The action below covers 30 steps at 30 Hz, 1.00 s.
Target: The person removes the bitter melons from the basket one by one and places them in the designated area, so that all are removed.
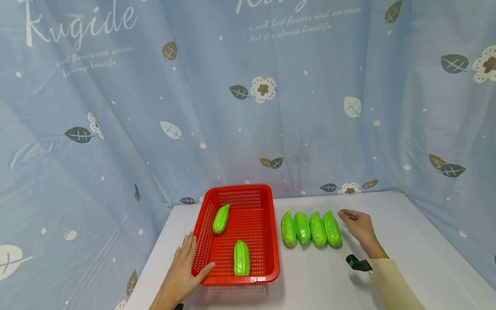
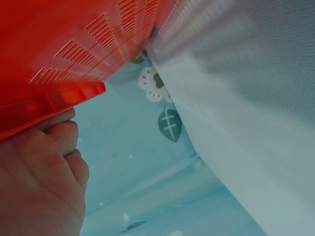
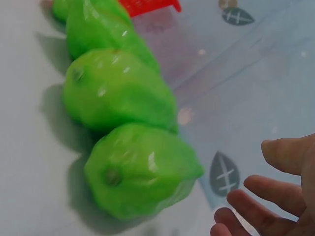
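My left hand point(image 1: 182, 270) rests on the near left corner of a red plastic basket point(image 1: 276, 241), its fingers straight along the left rim and its thumb stretched over the front edge. In the left wrist view those fingers point(image 2: 65, 137) lie right at the basket's rim. Inside the basket are two glossy green ridged gourds, one at the back left point(image 1: 221, 218) and one near the front point(image 1: 242, 258). Right of the basket, several more stand side by side in a row. My right hand point(image 1: 358, 226), holding nothing, is just right of the row's end gourd point(image 3: 142, 169), fingers loosely bent and apart from it.
A white-covered table point(image 1: 310, 275) carries everything. Blue printed curtain point(image 1: 310, 129) hangs behind and on both sides. A small black device point(image 1: 358, 263) sits by the right wrist, beside a cream sleeve point(image 1: 393, 282).
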### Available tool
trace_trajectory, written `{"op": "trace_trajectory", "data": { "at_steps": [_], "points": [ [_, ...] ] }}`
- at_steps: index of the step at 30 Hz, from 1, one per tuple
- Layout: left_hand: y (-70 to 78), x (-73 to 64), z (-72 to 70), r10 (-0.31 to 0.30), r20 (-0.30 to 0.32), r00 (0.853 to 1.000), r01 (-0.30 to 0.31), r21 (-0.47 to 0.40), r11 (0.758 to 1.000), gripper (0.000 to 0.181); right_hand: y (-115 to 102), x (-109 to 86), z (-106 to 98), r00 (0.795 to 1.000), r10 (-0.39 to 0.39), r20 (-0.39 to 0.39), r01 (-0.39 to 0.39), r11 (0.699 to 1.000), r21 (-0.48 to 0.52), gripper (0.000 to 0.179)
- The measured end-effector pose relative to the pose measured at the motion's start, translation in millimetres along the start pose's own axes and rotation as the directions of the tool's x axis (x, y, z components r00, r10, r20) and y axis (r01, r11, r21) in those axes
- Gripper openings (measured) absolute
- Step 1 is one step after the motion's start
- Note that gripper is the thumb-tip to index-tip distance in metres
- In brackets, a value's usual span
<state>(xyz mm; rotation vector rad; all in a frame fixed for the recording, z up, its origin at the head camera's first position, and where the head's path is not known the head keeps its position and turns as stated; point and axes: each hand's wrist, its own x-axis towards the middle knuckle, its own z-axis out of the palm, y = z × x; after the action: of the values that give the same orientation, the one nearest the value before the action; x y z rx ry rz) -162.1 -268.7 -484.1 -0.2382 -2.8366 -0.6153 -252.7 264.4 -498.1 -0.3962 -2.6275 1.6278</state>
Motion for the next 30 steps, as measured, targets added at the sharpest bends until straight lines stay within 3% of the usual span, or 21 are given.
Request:
{"op": "trace_trajectory", "data": {
  "at_steps": [7, 12, 20, 30],
  "points": [
    [-0.5, 0.9, -0.2, -0.001, 0.006, 1.0, 0.001, 0.014, 1.0, 0.101, -28.9, -7.8, -0.3, 0.998, -0.059, -0.011, 0.059, 0.998, 0.013, 0.07],
    [0.2, 2.4, -0.6, 0.014, -0.004, 1.0, -0.014, 0.03, 0.999, 0.101, -54.6, -16.2, 5.2, 0.988, -0.157, -0.013, 0.157, 0.987, 0.016, 0.061],
    [0.3, 2.6, -0.4, 0.003, 0.008, 1.0, -0.004, 0.036, 0.999, 0.102, -92.2, -26.9, 16.4, 0.941, -0.337, 0.011, 0.337, 0.941, 0.009, 0.053],
    [0.0, 3.0, -0.8, -0.011, 0.015, 1.0, 0.011, 0.005, 1.0, 0.103, -136.1, -38.0, 42.2, 0.905, -0.418, 0.08, 0.412, 0.908, 0.083, 0.047]
  ]
}}
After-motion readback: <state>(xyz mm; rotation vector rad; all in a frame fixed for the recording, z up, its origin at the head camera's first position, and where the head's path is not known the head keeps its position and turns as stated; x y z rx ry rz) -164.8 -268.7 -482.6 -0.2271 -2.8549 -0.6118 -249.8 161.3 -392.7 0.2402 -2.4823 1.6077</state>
